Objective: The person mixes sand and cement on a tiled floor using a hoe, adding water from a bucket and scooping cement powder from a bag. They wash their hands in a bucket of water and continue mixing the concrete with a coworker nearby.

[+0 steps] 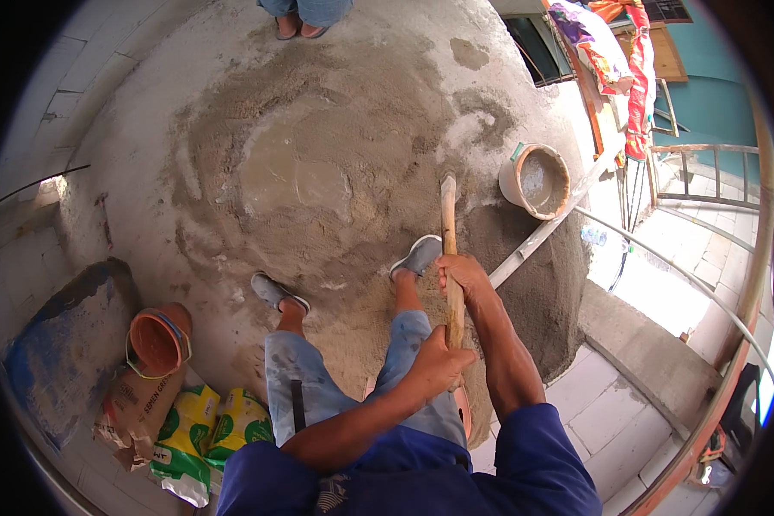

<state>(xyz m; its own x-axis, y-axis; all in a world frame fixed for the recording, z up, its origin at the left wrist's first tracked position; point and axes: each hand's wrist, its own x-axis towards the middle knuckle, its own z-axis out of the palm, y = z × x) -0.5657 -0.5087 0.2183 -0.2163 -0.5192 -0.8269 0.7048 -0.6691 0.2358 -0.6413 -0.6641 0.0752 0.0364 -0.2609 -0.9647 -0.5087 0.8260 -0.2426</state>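
Note:
Both my hands are wrapped round a long wooden tool handle (455,309) that slants away from me. My right hand (464,275) grips it farther up, while my left hand (441,365) closes on its lower part near my thigh. The handle's far end reaches the grey sandy mix (387,163) on the floor; I cannot make out the tool's head there. A shallow pool of wet grey slurry (292,176) lies within the ring of mix, left of the handle. My feet stand at the near edge of the mix.
A mortar-smeared bucket (546,182) stands right of the handle, beside a long pale pole (525,249) and a darker sand heap (550,301). At the lower left are an orange bucket (156,342), a blue tray (69,344) and yellow-green bags (189,421). Another person's feet (301,27) show at the far edge.

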